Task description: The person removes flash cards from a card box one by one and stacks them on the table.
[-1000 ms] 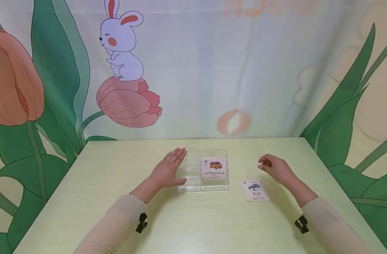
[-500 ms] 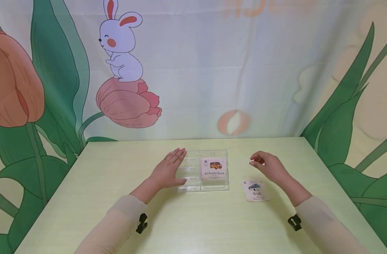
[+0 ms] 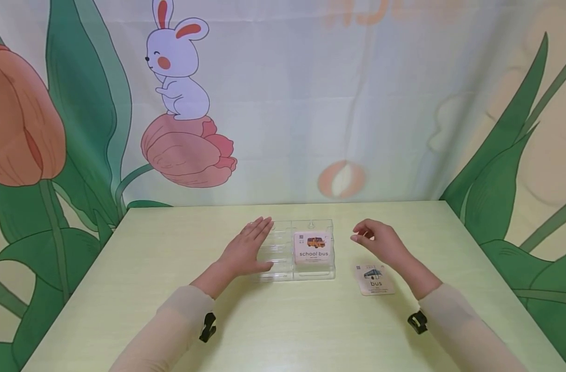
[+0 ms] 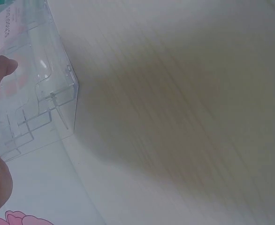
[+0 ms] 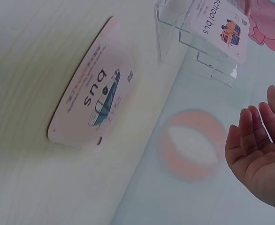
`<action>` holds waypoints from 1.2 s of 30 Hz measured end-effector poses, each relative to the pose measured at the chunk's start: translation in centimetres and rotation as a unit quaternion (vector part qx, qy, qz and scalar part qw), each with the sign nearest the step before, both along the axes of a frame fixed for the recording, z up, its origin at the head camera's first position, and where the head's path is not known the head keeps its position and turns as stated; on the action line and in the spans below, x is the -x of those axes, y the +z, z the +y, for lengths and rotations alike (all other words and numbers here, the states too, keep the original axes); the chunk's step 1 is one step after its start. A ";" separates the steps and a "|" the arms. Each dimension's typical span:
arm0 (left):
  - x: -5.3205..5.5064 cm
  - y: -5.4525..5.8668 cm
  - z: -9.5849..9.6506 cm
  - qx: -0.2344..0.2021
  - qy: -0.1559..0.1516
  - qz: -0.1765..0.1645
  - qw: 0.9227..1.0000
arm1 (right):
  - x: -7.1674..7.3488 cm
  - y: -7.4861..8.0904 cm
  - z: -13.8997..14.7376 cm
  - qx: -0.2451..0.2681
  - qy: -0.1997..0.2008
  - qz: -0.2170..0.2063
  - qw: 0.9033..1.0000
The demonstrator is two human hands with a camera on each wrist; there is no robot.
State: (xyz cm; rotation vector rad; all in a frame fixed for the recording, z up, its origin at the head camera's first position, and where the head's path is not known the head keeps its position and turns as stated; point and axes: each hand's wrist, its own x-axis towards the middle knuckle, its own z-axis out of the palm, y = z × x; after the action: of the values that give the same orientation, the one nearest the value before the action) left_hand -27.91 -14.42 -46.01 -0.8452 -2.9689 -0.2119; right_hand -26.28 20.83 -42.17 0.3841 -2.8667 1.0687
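A clear plastic card rack (image 3: 278, 253) with stepped slots lies on the table, a "school bus" card (image 3: 313, 248) in its right column. My left hand (image 3: 243, 252) is at the rack's left side with straight fingers, thumb spread along the near part. Its thumb (image 4: 3, 68) overlaps the clear plastic in the left wrist view. To the right of the rack hovers my right hand (image 3: 378, 242), fingers loosely curved; the right wrist view shows the palm (image 5: 264, 159) holding nothing. Below that hand, a "bus" card (image 3: 375, 279) lies face up on the table.
The pale wooden table (image 3: 301, 330) runs back to a printed curtain (image 3: 283, 103) with a rabbit and tulips. Black wrist straps (image 3: 207, 327) show at both sleeves.
My right hand has moved left toward the rack, from right of the "bus" card to above it. The left hand, rack and both cards have stayed in place.
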 end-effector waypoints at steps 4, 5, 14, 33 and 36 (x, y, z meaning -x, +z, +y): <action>-0.1 0.0 0.0 -0.003 0.001 -0.004 1.000 | 0.2 -0.3 -0.7 0.008 0.002 -0.005 1.000; -0.1 0.0 0.0 -0.003 0.002 -0.004 1.000 | 0.3 -0.3 -0.9 0.011 0.003 -0.003 1.000; -0.1 0.1 0.1 0.004 -0.001 0.005 1.000 | 1.0 -1.3 -2.6 0.037 -0.005 0.005 0.999; -0.2 0.2 0.0 0.001 -0.006 0.008 1.000 | 1.4 -2.4 -4.6 0.056 -0.032 -0.026 0.998; -0.2 0.2 -0.1 0.001 -0.005 0.007 1.000 | 1.5 -2.7 -5.0 0.059 -0.036 -0.026 0.997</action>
State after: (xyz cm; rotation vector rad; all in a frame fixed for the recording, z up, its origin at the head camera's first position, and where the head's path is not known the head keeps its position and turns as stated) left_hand -27.68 -14.50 -45.84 -0.8591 -2.9532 -0.2026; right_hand -27.75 15.82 -44.85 0.2467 -2.8198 1.2459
